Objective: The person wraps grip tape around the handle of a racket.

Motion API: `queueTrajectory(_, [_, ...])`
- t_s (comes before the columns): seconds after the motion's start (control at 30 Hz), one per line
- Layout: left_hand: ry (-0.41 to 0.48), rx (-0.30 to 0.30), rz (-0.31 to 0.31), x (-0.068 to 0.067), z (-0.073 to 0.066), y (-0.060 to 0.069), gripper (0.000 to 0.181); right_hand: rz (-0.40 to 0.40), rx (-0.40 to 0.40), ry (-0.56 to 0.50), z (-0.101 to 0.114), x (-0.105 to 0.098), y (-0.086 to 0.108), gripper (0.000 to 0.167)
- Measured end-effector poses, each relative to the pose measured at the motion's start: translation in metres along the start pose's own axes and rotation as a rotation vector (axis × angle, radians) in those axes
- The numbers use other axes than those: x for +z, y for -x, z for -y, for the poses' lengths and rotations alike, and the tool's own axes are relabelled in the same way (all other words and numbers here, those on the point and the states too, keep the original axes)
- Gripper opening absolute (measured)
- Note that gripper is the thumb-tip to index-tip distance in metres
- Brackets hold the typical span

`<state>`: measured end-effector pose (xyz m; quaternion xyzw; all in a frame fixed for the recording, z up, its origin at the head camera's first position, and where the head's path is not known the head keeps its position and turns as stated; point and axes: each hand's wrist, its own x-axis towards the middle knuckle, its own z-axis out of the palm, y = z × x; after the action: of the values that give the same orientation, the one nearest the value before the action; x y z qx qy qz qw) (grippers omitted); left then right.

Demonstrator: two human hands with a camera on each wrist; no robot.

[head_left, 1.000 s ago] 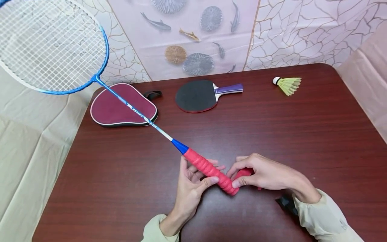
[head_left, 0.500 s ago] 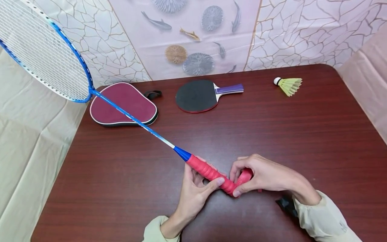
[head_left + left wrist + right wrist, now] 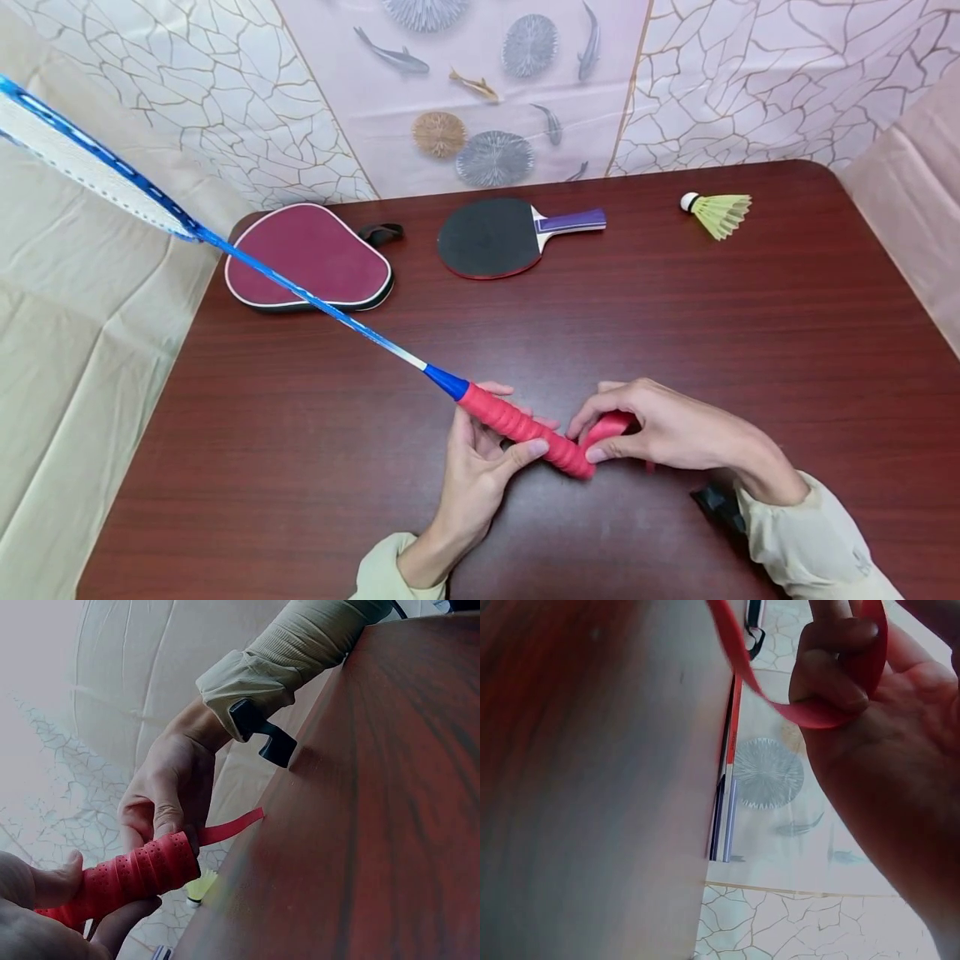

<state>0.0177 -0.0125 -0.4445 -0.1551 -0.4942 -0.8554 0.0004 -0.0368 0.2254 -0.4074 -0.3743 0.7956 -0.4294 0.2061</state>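
Observation:
A blue and white badminton racket (image 3: 311, 297) slants across the head view, its strung head nearly edge-on at the upper left. Overlapping turns of red perforated grip tape (image 3: 139, 876) cover its handle. My left hand (image 3: 474, 487) holds the handle from below, thumb along the near side and fingers behind. At the butt end, my right hand (image 3: 678, 429) pinches the red tape between thumb and fingers. In the right wrist view a loose length of tape (image 3: 810, 715) loops round curled fingers. The tape's free end hangs beyond the butt in the left wrist view.
On the dark wooden table (image 3: 750, 333) lie a maroon paddle case (image 3: 315, 242), a black table tennis paddle (image 3: 487, 237) and a yellow shuttlecock (image 3: 717, 214) along the back. A patterned cloth hangs behind them. The racket's shaft passes over the case.
The racket has rolled about its shaft, its head going from face-on to nearly edge-on. Both hands stay near the same place, with the handle between them.

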Motion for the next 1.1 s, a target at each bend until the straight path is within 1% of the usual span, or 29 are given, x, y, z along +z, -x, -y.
queueTrajectory(0.1, [0.007, -0.012, 0.001, -0.0008, -0.0014, -0.0005, 0.064, -0.001, -0.016, 0.026, 0.0, 0.0008, -0.0009, 0.024])
queueTrajectory(0.2, [0.022, -0.032, -0.012, -0.0014, -0.0028, -0.0005, 0.065, 0.013, -0.029, 0.03, 0.0001, 0.0012, -0.0013, 0.024])
queueTrajectory(0.27, [0.012, -0.031, -0.008, -0.0012, -0.0034, -0.0007, 0.064, 0.02, -0.031, 0.026, 0.0003, 0.0012, -0.0012, 0.023])
queueTrajectory(0.33, [0.004, -0.008, 0.017, -0.0009, -0.0036, -0.0009, 0.062, 0.017, -0.024, 0.024, 0.0005, 0.0014, -0.0008, 0.021])
queueTrajectory(0.43, [-0.007, 0.034, 0.073, -0.0003, -0.0028, -0.0008, 0.063, 0.004, -0.007, 0.026, 0.0007, 0.0025, -0.0005, 0.021])
queueTrajectory(0.5, [-0.003, 0.044, 0.102, 0.0001, -0.0015, -0.0004, 0.066, 0.004, 0.013, 0.027, 0.0009, 0.0039, -0.0006, 0.022])
queueTrajectory(0.57, [-0.006, 0.038, 0.106, 0.0003, -0.0004, -0.0004, 0.068, 0.005, 0.032, 0.033, 0.0012, 0.0054, -0.001, 0.023])
queueTrajectory(0.63, [-0.016, 0.032, 0.096, 0.0003, 0.0006, -0.0007, 0.068, 0.008, 0.052, 0.036, 0.0015, 0.0063, -0.0013, 0.024])
queueTrajectory(0.7, [-0.034, 0.031, 0.067, 0.0, 0.001, -0.0008, 0.066, 0.01, 0.06, 0.04, 0.0014, 0.0062, -0.0016, 0.024])
queueTrajectory(0.77, [-0.046, 0.031, 0.037, -0.0003, 0.0011, -0.0007, 0.065, 0.008, 0.054, 0.032, 0.0012, 0.005, -0.0016, 0.023])
queueTrajectory(0.9, [-0.049, 0.03, -0.01, -0.0004, 0.0003, -0.0002, 0.063, 0.002, 0.014, 0.01, -0.0004, 0.0006, -0.0009, 0.018])
queueTrajectory(1.0, [-0.049, 0.036, -0.025, -0.0002, -0.0002, -0.0003, 0.063, -0.017, -0.002, 0.012, -0.0018, -0.0019, 0.0002, 0.014])
queueTrajectory(1.1, [-0.061, 0.034, -0.035, 0.0003, -0.0007, -0.0002, 0.063, -0.044, -0.001, 0.024, -0.0028, -0.0028, 0.0009, 0.01])
